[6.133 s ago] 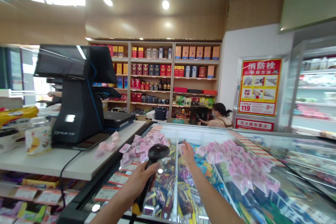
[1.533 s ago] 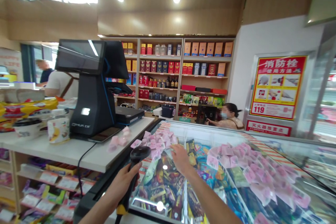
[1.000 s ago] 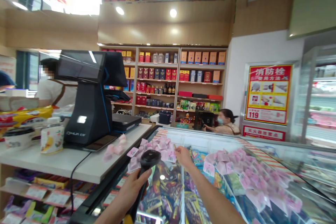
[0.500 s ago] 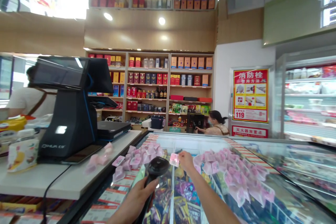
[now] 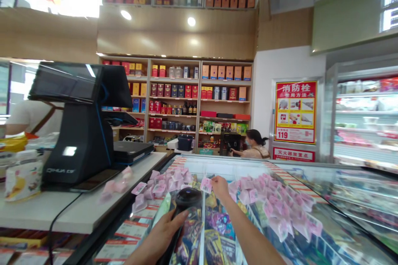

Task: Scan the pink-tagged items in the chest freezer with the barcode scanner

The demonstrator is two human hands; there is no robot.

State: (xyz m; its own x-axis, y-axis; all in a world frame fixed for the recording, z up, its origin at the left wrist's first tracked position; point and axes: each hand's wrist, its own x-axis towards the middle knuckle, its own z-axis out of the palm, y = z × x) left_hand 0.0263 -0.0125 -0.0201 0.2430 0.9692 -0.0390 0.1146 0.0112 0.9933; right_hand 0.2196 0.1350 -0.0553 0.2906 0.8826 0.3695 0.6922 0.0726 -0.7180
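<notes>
My left hand [image 5: 166,232] is closed round the handle of a black barcode scanner [image 5: 188,196], its head pointing away from me. Just beyond the scanner head, my right hand [image 5: 220,187] pinches a small pink packet [image 5: 205,184] by its right edge, with a printed barcode label turned toward me. The packet hangs over the glass top of a chest freezer [image 5: 214,165]. Two heaps of similar pink packets lie on the glass, one heap on the left [image 5: 172,180] and a larger heap on the right [image 5: 273,198].
On the white counter [image 5: 77,215] at left stand a black cash register [image 5: 81,140] and several pink packets [image 5: 115,186]. A black cable [image 5: 56,219] hangs over its edge. One person [image 5: 256,145] is behind the freezer, another [image 5: 37,118] behind the register. Stocked shelves [image 5: 174,99] line the back.
The view has shifted slightly. Both hands keep their grips in nearly the same place. The held packet looked redder before and is paler pink now.
</notes>
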